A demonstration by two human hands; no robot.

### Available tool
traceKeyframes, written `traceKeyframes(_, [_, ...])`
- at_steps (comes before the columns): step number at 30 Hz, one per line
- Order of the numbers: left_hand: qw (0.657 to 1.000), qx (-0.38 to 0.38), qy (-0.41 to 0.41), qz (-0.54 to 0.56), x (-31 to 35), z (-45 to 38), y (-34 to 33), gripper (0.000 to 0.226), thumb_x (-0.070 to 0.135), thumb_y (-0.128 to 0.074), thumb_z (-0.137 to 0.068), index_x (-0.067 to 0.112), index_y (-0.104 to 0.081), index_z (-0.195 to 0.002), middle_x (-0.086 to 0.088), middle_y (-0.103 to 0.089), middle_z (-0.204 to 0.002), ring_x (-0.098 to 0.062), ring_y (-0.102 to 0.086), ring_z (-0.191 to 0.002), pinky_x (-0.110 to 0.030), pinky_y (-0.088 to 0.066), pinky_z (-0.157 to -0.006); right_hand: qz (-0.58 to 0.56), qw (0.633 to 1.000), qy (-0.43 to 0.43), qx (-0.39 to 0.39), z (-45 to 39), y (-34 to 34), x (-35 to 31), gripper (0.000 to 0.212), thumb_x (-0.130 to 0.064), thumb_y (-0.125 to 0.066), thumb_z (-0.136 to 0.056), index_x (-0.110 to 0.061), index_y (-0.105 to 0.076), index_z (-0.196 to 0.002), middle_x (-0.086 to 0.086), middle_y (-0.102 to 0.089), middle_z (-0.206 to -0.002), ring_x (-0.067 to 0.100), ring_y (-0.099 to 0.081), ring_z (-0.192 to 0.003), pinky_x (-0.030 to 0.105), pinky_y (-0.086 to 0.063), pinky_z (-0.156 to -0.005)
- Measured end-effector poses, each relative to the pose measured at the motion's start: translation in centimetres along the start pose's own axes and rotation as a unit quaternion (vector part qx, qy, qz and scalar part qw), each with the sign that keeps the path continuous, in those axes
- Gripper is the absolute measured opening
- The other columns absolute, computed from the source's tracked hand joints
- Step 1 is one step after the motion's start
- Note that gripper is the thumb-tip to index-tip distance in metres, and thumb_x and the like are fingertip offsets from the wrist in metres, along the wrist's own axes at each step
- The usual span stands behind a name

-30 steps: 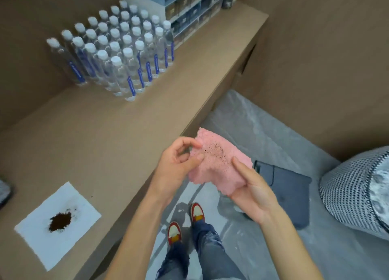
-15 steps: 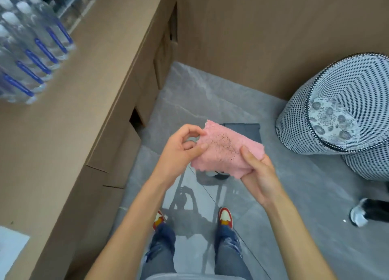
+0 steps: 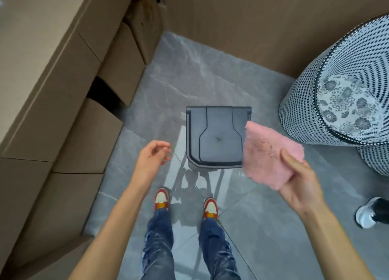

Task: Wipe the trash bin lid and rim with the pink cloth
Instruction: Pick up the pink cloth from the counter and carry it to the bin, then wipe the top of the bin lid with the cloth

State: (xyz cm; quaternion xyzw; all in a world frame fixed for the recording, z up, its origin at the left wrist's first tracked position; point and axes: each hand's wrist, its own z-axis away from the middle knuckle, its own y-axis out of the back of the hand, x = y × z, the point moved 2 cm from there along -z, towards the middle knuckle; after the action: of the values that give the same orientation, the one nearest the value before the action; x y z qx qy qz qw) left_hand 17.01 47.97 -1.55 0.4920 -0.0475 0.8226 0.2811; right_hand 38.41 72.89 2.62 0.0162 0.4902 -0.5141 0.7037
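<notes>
From the head view, the right hand [image 3: 299, 183] is pinching the pink cloth [image 3: 271, 153] at four o'clock of the dark trash bin lid [image 3: 217, 135], not touching it. The left hand [image 3: 150, 161] is hanging loosely spread, holding nothing. Best bring the cloth down flat (speckled side away) — lid first, then rim.

fuzzy pink cloth [image 3: 271, 155], matt plastic bin lid [image 3: 217, 135], glossy floor [image 3: 168, 86]

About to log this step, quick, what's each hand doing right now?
Left hand: open, fingers loosely curled, holding nothing.
Right hand: closed on the pink cloth, held beside the trash bin lid.
</notes>
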Motion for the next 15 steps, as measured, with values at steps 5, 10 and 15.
traceKeyframes(5, [0.997, -0.023, 0.062, -0.043, -6.5, -6.2, -4.8, 0.028, -0.002, -0.049, -0.099, 0.020, -0.061, -0.086, 0.000, -0.063, -0.081, -0.012, -0.055, -0.067, -0.019, -0.045, -0.065, -0.001, 0.999, 0.002, 0.053, -4.5, 6.1, 2.5, 0.041, -0.008, -0.040, -0.106, -0.013, -0.079, -0.115, 0.007, -0.077, -0.123, 0.018, -0.072, -0.117, 0.035, -0.062, -0.090])
traceKeyframes(10, [0.990, -0.015, 0.098, -0.099, -12.7, -14.1, -9.2, 0.021, 0.005, -0.050, -0.099, 0.022, -0.057, -0.087, -0.005, -0.059, -0.086, -0.015, -0.052, -0.067, -0.020, -0.045, -0.062, 0.038, 0.995, 0.021, 0.085, -9.5, 10.6, 7.0, 0.036, -0.006, -0.039, -0.108, -0.003, -0.056, -0.140, 0.009, -0.071, -0.133, 0.023, -0.066, -0.127, 0.040, -0.055, -0.104])
traceKeyframes(15, [0.982, 0.005, 0.141, -0.129, -18.6, -21.2, -11.5, 0.018, 0.029, -0.047, -0.103, 0.015, -0.054, -0.112, -0.010, -0.054, -0.102, -0.023, -0.050, -0.093, -0.037, -0.046, -0.085, 0.119, 0.988, 0.035, 0.096, -15.2, 15.2, 10.9, 0.045, -0.007, -0.037, -0.108, 0.003, -0.040, -0.152, 0.020, -0.046, -0.157, 0.032, -0.047, -0.145, 0.044, -0.036, -0.123])
